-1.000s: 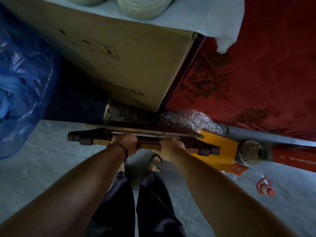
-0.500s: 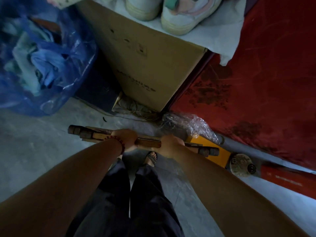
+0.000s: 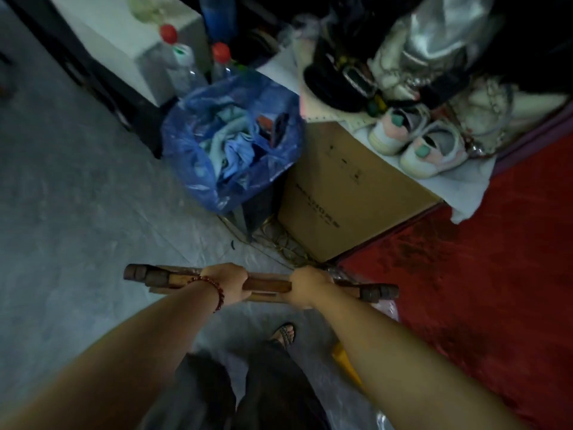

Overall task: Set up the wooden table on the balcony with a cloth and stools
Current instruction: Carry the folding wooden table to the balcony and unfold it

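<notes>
A folded wooden table, seen edge-on as a bundle of dark brown bars with rounded leg ends at both sides, hangs level above the grey floor in front of me. My left hand, with a red bead bracelet on the wrist, grips its top bar left of centre. My right hand grips the same bar right of centre. Most of the table is hidden below the bar and my hands. No cloth or stool shows.
A cardboard box with sneakers and bags on top stands ahead, against a red cloth-covered surface on the right. A blue plastic bag of clothes sits left of the box, with bottles behind. Grey floor spreads to the left.
I have lifted the wooden table up and away from under the box, and my view has risen and pulled back, so the box top, shoes and bottles now show.
</notes>
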Motion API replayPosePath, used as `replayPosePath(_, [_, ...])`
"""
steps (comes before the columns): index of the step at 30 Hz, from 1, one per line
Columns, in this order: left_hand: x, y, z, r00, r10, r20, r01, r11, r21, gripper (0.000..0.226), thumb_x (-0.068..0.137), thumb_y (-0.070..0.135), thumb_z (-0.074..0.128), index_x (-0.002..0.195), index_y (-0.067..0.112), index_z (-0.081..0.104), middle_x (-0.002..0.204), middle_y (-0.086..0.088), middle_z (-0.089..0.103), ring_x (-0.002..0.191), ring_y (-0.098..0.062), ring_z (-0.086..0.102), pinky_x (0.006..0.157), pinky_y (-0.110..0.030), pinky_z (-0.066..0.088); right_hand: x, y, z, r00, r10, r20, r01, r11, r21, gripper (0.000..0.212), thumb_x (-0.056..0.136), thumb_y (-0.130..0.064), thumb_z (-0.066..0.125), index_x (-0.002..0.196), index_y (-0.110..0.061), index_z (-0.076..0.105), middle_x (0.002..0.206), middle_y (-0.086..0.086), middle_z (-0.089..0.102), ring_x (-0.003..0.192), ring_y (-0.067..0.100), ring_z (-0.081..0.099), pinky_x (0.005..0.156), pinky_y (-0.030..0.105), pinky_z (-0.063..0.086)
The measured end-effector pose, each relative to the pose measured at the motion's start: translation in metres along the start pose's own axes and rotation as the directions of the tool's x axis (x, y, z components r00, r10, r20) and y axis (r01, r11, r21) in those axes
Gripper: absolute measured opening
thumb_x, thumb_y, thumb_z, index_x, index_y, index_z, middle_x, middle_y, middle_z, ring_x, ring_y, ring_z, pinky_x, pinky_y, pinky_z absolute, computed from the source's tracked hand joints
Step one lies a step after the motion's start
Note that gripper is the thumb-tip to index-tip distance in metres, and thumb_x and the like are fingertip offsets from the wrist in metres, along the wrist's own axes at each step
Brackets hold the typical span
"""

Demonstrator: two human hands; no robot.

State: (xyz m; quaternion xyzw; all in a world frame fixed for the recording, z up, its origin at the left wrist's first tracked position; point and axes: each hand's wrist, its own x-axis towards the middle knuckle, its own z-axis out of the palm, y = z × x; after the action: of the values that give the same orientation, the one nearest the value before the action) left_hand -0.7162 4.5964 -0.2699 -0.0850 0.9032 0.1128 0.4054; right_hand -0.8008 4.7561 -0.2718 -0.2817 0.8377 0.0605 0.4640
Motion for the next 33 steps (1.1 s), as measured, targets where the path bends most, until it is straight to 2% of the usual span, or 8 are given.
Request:
replayPosePath(3, [-0.027,-0.036,0.001,0.999,-0.050,-0.014,0.049,0.998,-0.038,0.035,0.091,0.048,0.046,0.109,0.021,0.059,0.098,0.003,0.061,0.092,-0.015,0.060,0.082,-0.030,0.051,-0.007,-0.045,-0.016,0.998,-0.058,0.013,0.059,0.997,-0.053,0.058,0.081,-0.065,0.050,0.106,-0.015,0.063,0.105,0.008,0.062,0.097,0.029,0.060,0.076,0.031,0.045])
replayPosePath(6, [-0.059,-0.078,0.002,0.995,-0.094,-0.044,0.089,0.991,-0.103,0.034,0.092,0.046,0.046,0.110,0.020,0.060,0.104,0.001,0.062,0.097,-0.018,0.060,0.084,-0.031,0.050,-0.015,-0.096,-0.026,0.993,-0.117,-0.035,0.112,0.986,-0.127,0.058,0.079,-0.068,0.049,0.103,-0.017,0.065,0.106,0.009,0.063,0.097,0.030,0.060,0.081,0.032,0.047])
replayPosePath(11, [-0.110,-0.156,0.021,0.981,-0.181,-0.072,0.161,0.962,-0.218,0.032,0.091,0.045,0.047,0.107,0.021,0.062,0.107,0.001,0.062,0.099,-0.019,0.060,0.082,-0.031,0.049,-0.021,-0.191,-0.027,0.975,-0.203,-0.095,0.173,0.951,-0.258,0.040,0.082,-0.047,0.052,0.105,-0.017,0.065,0.112,0.012,0.064,0.101,0.033,0.061,0.084,0.034,0.049])
replayPosePath(14, [-0.146,-0.203,0.044,0.969,-0.236,-0.065,0.209,0.936,-0.283,0.033,0.090,0.044,0.050,0.108,0.019,0.062,0.114,-0.002,0.062,0.106,-0.021,0.059,0.086,-0.031,0.046,-0.020,-0.255,-0.013,0.965,-0.250,-0.078,0.211,0.920,-0.330,0.042,0.082,-0.045,0.052,0.109,-0.016,0.064,0.116,0.013,0.063,0.106,0.033,0.060,0.087,0.034,0.049])
replayPosePath(18, [-0.196,-0.263,0.079,0.938,-0.347,-0.030,0.308,0.866,-0.394,0.029,0.090,0.041,0.052,0.107,0.021,0.064,0.112,-0.002,0.064,0.103,-0.021,0.060,0.083,-0.030,0.047,-0.021,-0.341,0.006,0.938,-0.344,-0.040,0.291,0.844,-0.450,0.040,0.083,-0.039,0.051,0.111,-0.013,0.064,0.117,0.014,0.062,0.107,0.033,0.060,0.089,0.035,0.048])
replayPosePath(25, [-0.276,-0.350,0.135,0.839,-0.544,-0.009,0.463,0.723,-0.514,0.025,0.091,0.043,0.050,0.096,0.022,0.064,0.089,0.003,0.059,0.080,-0.016,0.054,0.070,-0.027,0.045,-0.013,-0.474,0.027,0.861,-0.487,0.146,0.479,0.678,-0.558,0.037,0.088,-0.040,0.053,0.110,-0.013,0.063,0.114,0.011,0.061,0.106,0.031,0.058,0.087,0.035,0.046])
replayPosePath(28, [-0.301,-0.376,0.155,0.786,-0.618,-0.007,0.518,0.665,-0.538,0.025,0.092,0.038,0.050,0.103,0.021,0.063,0.101,0.000,0.064,0.085,-0.018,0.057,0.072,-0.027,0.046,-0.006,-0.520,0.037,0.820,-0.530,0.219,0.544,0.598,-0.589,0.036,0.090,-0.039,0.052,0.112,-0.012,0.061,0.116,0.011,0.060,0.108,0.032,0.057,0.089,0.037,0.046])
replayPosePath(33, [-0.324,-0.428,0.169,0.725,-0.688,0.020,0.558,0.571,-0.602,0.025,0.095,0.032,0.047,0.109,0.017,0.061,0.109,-0.005,0.063,0.099,-0.022,0.060,0.079,-0.030,0.046,0.014,-0.595,0.042,0.732,-0.635,0.248,0.601,0.430,-0.673,0.032,0.091,-0.035,0.052,0.112,-0.012,0.061,0.116,0.013,0.061,0.107,0.032,0.058,0.088,0.038,0.046])
